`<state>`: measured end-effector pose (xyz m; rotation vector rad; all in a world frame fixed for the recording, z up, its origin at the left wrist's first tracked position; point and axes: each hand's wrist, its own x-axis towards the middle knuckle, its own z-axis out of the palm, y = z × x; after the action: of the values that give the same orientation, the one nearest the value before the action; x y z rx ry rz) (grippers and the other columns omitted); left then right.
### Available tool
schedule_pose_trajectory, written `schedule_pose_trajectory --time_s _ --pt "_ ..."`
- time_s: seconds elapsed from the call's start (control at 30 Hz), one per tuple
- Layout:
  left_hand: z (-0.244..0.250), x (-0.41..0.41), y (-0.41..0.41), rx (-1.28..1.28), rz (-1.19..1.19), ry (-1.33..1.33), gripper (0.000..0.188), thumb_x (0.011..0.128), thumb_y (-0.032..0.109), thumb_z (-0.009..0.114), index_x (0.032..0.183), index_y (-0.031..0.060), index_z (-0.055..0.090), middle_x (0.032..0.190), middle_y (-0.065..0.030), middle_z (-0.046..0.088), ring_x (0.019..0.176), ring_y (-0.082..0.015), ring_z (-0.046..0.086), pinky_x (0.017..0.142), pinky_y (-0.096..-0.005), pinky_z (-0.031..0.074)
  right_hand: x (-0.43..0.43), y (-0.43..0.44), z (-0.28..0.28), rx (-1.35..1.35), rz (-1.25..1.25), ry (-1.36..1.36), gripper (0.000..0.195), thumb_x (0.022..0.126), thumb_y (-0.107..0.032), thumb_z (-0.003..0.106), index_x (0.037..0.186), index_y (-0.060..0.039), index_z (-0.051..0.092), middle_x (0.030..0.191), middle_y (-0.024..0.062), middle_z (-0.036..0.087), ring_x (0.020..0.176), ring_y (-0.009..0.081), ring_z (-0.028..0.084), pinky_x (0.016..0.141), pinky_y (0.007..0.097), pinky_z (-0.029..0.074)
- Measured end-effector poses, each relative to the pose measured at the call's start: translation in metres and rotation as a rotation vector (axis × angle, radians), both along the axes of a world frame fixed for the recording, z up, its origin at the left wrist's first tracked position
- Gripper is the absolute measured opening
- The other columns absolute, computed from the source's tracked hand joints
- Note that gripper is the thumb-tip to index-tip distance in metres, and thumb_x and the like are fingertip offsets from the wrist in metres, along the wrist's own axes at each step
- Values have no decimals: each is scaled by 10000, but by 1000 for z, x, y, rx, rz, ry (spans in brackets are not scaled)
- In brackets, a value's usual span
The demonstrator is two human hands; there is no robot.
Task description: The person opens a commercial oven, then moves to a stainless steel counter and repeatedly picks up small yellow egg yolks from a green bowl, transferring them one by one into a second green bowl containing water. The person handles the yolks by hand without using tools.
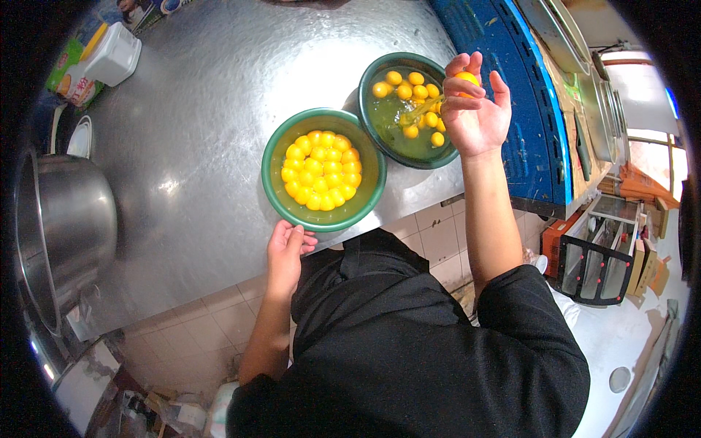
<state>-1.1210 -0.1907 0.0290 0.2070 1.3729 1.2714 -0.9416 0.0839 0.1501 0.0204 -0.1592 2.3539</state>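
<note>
My left hand [286, 254] pinches the front rim of a green plastic bowl [373, 169], thumb on top and fingers at the edge. Many whole egg yolks [322, 171] sit packed together in it. Behind and to the right, touching or almost touching it, stands a second green bowl [363, 98] with loose yolks [404, 92] in clear egg white [391, 117]. Raised over that bowl's right edge, my right hand [475, 117] cups one egg yolk [467, 82] in its curled fingers. A strand of egg white [424, 108] trails from the fingers into the bowl.
Both bowls rest on a stainless steel table [186, 137], near its front edge. A large metal pot [76, 202] stands at the left, with a white plastic tub [115, 55] and a printed packet [74, 82] beyond. A blue panel [493, 33] borders the right side.
</note>
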Motion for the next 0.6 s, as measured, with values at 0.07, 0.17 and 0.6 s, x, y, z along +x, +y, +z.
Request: schedule_pose_trajectory --time_s 0.07,0.17,0.6 --pt "-2 0 0 2 -6 -1 113 893 132 430 928 29 461 804 -56 557 682 -95 540 620 -214 445 -2 -1 2 1 -22 -12 374 802 -277 430 1064 -38 549 1099 157 487 696 138 450 559 235 432" --pt "-2 -1 1 5 -12 -5 114 890 129 433 928 25 460 806 -56 554 684 -95 539 622 -215 445 -5 -2 10 -24 -71 -54 369 801 -256 420 1058 -20 541 1113 153 469 734 148 479 562 252 458" --pt "-3 -1 -1 0 -4 -10 109 885 125 439 933 30 462 811 -51 553 686 -98 541 627 -217 446 -24 5 -46 -199 -342 -508 145 784 -193 417 707 -81 468 663 51 484 569 147 444 507 252 406"
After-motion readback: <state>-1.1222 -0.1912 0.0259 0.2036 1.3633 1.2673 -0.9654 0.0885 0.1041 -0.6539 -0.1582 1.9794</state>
